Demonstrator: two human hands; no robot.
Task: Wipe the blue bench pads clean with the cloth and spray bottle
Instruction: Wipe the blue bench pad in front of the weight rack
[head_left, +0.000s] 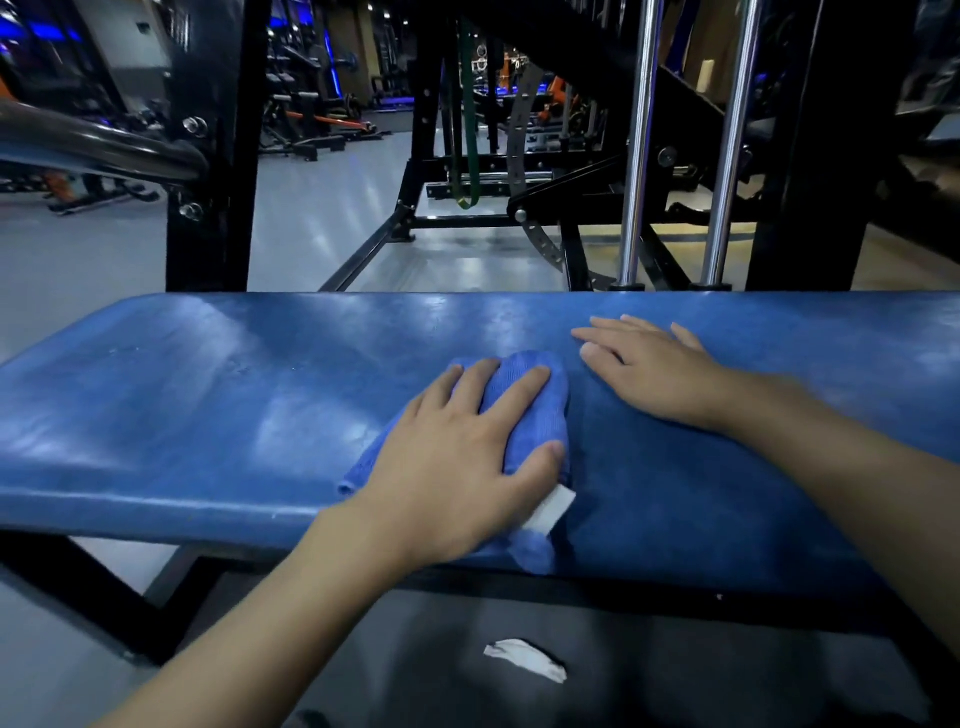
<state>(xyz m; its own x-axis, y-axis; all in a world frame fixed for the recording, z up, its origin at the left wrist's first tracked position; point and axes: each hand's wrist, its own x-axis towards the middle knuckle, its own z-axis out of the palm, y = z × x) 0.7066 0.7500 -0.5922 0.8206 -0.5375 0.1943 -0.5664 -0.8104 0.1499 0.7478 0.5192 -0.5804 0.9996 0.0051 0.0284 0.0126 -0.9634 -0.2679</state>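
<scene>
A long blue bench pad (218, 415) runs across the view on a black frame. My left hand (457, 457) lies flat on a folded blue cloth (540, 410) near the pad's middle and presses it down with spread fingers. A white label (550, 512) sticks out from the cloth at the pad's near edge. To the right of the cloth, my right hand (649, 374) rests flat on the bare pad and holds nothing. No spray bottle is in view.
Black machine uprights (213, 156) and two chrome guide rods (636, 156) stand right behind the pad. A dark curved bar (104, 145) juts in at the upper left. A white scrap (524, 657) lies on the dark floor below the bench. Grey floor stretches beyond.
</scene>
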